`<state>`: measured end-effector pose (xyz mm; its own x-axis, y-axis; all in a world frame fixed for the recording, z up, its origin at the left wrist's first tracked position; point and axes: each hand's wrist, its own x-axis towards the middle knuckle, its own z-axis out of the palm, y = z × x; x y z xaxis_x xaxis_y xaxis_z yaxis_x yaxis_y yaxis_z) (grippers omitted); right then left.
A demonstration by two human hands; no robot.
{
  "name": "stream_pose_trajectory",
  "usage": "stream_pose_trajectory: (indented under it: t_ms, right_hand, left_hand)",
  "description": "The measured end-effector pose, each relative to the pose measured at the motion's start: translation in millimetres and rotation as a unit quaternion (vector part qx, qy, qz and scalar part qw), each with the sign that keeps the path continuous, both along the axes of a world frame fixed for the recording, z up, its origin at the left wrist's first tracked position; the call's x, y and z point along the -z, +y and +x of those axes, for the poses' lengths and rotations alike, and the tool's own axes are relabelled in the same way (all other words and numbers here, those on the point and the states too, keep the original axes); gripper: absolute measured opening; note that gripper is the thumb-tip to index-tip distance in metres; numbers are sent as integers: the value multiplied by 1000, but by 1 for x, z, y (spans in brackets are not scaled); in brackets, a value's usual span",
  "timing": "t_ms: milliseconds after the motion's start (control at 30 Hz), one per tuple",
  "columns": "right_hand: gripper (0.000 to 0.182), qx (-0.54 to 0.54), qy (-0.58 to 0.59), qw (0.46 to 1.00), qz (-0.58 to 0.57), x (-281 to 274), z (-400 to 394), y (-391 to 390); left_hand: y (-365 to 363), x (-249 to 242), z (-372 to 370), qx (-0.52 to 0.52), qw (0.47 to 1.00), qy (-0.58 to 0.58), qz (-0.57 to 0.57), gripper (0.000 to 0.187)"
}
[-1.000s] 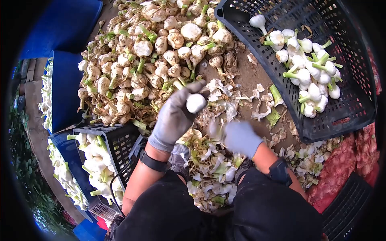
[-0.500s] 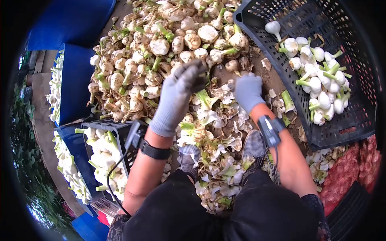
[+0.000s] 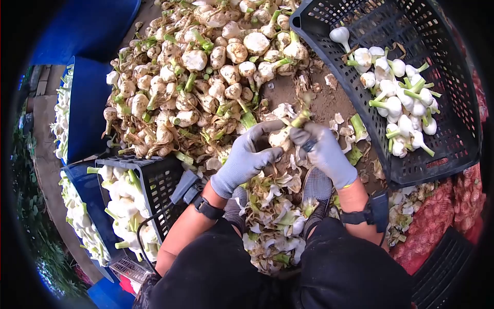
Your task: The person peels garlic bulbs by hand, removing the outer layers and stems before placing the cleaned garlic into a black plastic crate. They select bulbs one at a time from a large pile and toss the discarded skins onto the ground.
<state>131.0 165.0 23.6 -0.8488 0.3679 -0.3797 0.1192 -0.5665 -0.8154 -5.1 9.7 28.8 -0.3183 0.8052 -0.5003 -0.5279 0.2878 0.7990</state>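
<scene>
Between my gloved hands is a garlic bulb (image 3: 280, 139) with brownish skin and a short green stem pointing up to the right. My left hand (image 3: 252, 154) curls round the bulb's left side, thumb and fingers against it. The fingers of my right hand (image 3: 319, 147) are closed at the stem and the bulb's right side, slightly blurred. Just beyond my hands lies a large heap of unpeeled garlic (image 3: 180, 87). Loose peelings (image 3: 278, 206) cover the ground below, between my shoes.
At the right, a black crate (image 3: 350, 103) holds clean white garlic (image 3: 406, 103). A crate of white garlic (image 3: 126, 206) and blue containers (image 3: 90, 108) stand at the left. Red mesh sacks (image 3: 432, 221) lie at the lower right.
Both hands have come back toward my body and together, now with a bulb between them. The view has shifted slightly.
</scene>
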Motion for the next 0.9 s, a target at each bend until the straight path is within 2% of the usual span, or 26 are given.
stream_pose_trajectory:
  t_ms: [67, 100, 200, 267, 367, 433, 600, 667, 733, 800, 833, 867, 900]
  right_hand:
    - [28, -95, -41, 985, 141, 12, 0, -3]
    - [19, -99, -120, 980, 126, -15, -6, -5]
    - [22, -112, -164, 977, 79, -19, -7, -8]
    - [28, -131, -185, 969, 98, -15, -4, -7]
    - [31, -111, -135, 984, 32, -20, 2, -8]
    - [31, -109, -116, 987, 21, -18, 6, -8]
    - [30, -131, -90, 987, 8, -27, 7, -8]
    - [29, -128, -52, 990, 0, -21, 11, -11]
    - [28, -124, -15, 992, -8, -20, 10, -14]
    - [22, -99, -99, 989, 49, -21, 5, -17]
    - [16, -57, -129, 989, 35, -15, 4, -22]
    - [16, -55, -130, 989, 34, -5, 5, -25]
    - [14, -53, -166, 978, 115, -1, 2, -26]
  left_hand:
    - [-5, 10, -2, 66, 984, 159, 49, 58]
    - [-7, 12, 0, 99, 954, 278, 58, 59]
    - [-4, 3, -1, 117, 951, 285, -15, 63]
    - [-3, -4, 1, 45, 998, 42, -25, 57]
    - [-4, 0, 0, 9, 1000, -13, 3, 55]
    - [-7, 6, 2, -17, 994, -92, 50, 57]
    - [-12, 10, 3, -39, 981, -176, 73, 59]
    - [-15, 11, 2, -74, 957, -257, 112, 58]
    - [-12, 6, 2, -78, 962, -242, 96, 59]
    - [-8, -2, 1, -28, 996, -73, 36, 62]
    - [-4, -4, 2, -4, 998, 67, 8, 64]
    - [-3, -5, 4, -2, 998, 66, 8, 64]
    - [-3, -6, 5, 31, 974, 222, 13, 60]
